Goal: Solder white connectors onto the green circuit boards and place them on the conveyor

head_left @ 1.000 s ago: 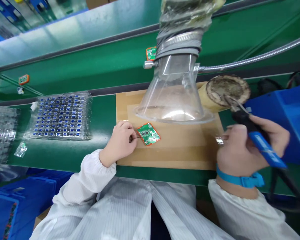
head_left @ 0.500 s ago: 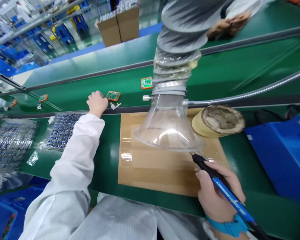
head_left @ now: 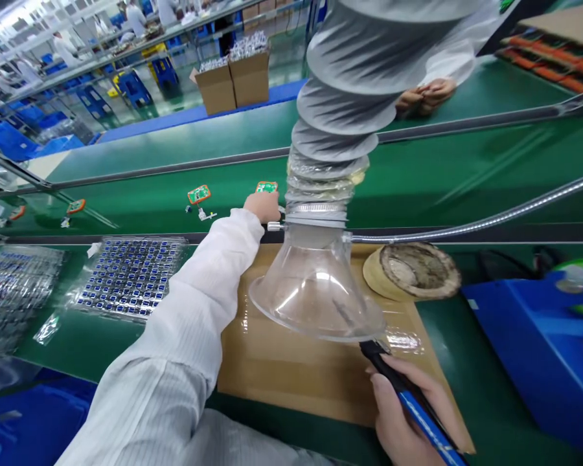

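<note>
Head view, and the nearest circuit board (head_left: 266,186), green with an orange border, lies on the green belt (head_left: 418,178) just beyond the bench's back edge, its lower part hidden behind the left hand (head_left: 263,208)! That arm is stretched right across the bench (head_left: 476,362), white sleeve (head_left: 194,317) and all; the fingers face away, so whether they grip the board or only touch it cannot be told. Now the right hand (head_left: 398,435), near the front edge: it is wrapped around a blue-and-black tool (head_left: 422,415), its front end pointing up toward the clear hood (head_left: 315,291). Under them both, a cardboard sheet (head_left: 291,378) spreads over the middle of the bench. Just right of the hood, toward the back edge, sits a yellowish round pot (head_left: 383,275), its rim crusted brown; farther right, a blue bin (head_left: 525,349). Over to the left, a clear tray (head_left: 136,275) shows rows of blue parts, and more trays (head_left: 14,291) are stacked beside it. Left along the belt lies a second board (head_left: 199,194), a white connector (head_left: 203,214) just beside it. And across the belt, a co-worker's hands (head_left: 427,97) are held together!
</note>
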The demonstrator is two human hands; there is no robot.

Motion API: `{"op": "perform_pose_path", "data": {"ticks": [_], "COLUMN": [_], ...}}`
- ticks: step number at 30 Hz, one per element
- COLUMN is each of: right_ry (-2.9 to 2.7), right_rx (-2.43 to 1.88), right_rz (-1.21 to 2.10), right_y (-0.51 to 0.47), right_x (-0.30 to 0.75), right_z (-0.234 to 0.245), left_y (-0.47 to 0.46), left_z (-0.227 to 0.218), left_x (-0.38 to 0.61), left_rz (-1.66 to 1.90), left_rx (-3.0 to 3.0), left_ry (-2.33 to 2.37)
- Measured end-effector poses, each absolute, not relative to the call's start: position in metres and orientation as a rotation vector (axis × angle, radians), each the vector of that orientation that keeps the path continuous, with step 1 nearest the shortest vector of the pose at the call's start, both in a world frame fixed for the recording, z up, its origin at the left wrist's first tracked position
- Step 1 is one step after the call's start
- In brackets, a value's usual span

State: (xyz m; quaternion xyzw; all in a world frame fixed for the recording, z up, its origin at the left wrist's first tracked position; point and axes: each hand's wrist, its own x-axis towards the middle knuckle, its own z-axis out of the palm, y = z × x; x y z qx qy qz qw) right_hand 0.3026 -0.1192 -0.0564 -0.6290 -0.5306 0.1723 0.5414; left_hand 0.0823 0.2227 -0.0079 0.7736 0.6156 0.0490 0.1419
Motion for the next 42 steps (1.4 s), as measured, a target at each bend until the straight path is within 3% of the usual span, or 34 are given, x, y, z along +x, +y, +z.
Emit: {"op": "perform_pose_path", "data": {"ticks": [7, 11, 17, 22, 24, 30, 36, 42], "right_ry": [-1.257, -1.277, -1.404, -1.785, -1.816, -1.920, -2.013, -1.929], "right_rx": [-1.430, -1.444, -1.418, -1.364, -1.390, -1.302, -1.302, -1.353], "right_rz": [0.427, 0.427, 0.785, 0.844, 0.844, 0.797, 0.607, 0.636], "right_y": [-0.120, -0.119, -0.119, -0.121, -0.124, -0.123, -0.116, -0.119], "right_x": [0.300, 0.293, 0.259, 0.227, 0.223, 0.236, 0.241, 0.241], "right_z": [-0.058, -0.048, -0.045, -0.049, -0.048, -0.063, -0.082, -0.080], "left_y": [0.107, 0.010, -0.056, -0.085, -0.091, -0.062, -0.038, -0.036], "left_z": [-0.013, -0.033, -0.046, -0.038, -0.032, -0.007, 0.001, 0.003], "left_x": [-0.002, -0.028, -0.012, -0.033, -0.059, -0.149, -0.166, -0.158], "left_rz": [0.134, 0.421, 0.499, 1.251, 1.350, 0.900, 0.193, 0.063], "left_rx": [2.396, 2.515, 2.497, 2.079, 1.979, 1.905, 2.128, 2.137], "left_ry": [1.865, 1.594, 1.028, 1.458, 1.719, 2.341, 2.358, 2.387]}}
